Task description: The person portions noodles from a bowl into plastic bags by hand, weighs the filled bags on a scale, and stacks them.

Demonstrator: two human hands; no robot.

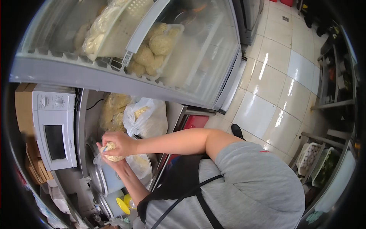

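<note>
A pale yellow ball of noodles (pixel 111 149) sits between my two hands over the counter. My right hand (pixel 121 144) curls over it from above, fingers bent around its side. From below, my left hand (pixel 117 163) presses against it, most of its fingers hidden behind the ball. A bit of clear plastic (pixel 98 159) hangs beside the hands. Close by on the counter are a white plastic bag (pixel 146 116) with yellow noodles showing and a larger clear bag of noodles (pixel 113 110). Under my forearms lies another clear bag (pixel 139 166) with pale contents.
A glass-front fridge (pixel 87 78) stands above the counter, holding a tray of several noodle balls (pixel 156 47). To the left is a white microwave (pixel 55 129). Lidded round containers (pixel 101 177) and a yellow plastic item (pixel 123 205) stand near my left arm. Shelving (pixel 324 164) lines the far right.
</note>
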